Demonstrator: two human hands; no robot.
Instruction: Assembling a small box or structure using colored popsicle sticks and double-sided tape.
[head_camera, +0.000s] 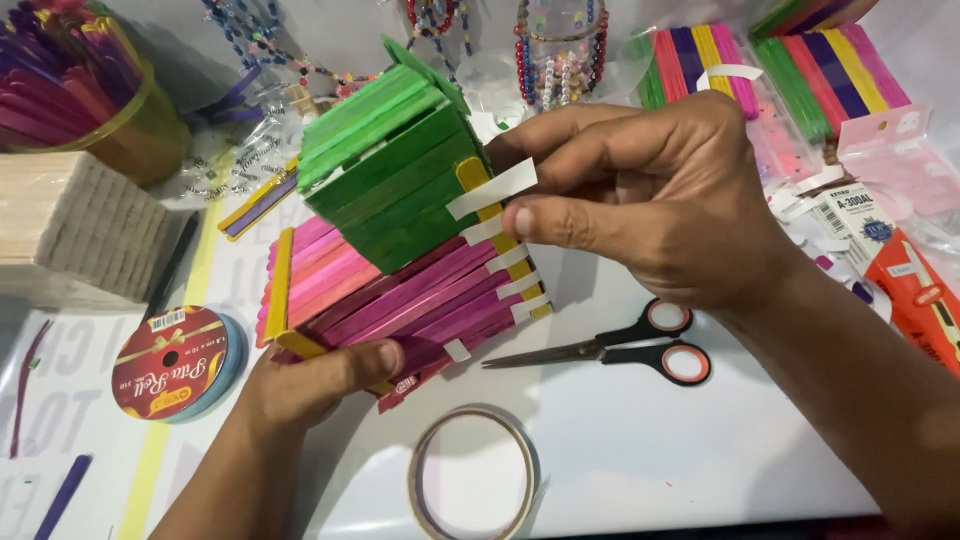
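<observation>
The stick house (400, 240), pink walls under a green roof, is held tipped just above the white surface (640, 450), so its yellow corner post with the white tape strips faces up toward the right hand. The left hand (300, 385) is closed around the house's lower corner to steady it, while the right hand (640, 195) pinches narrow on a tape strip (492, 188) at that post. Scissors (625, 345) lie right of the house, a tape roll (472, 475) below it.

hidden: stick house (400, 230) far side | cut off: tub of sticks (90, 90), glue box (915, 290)
</observation>
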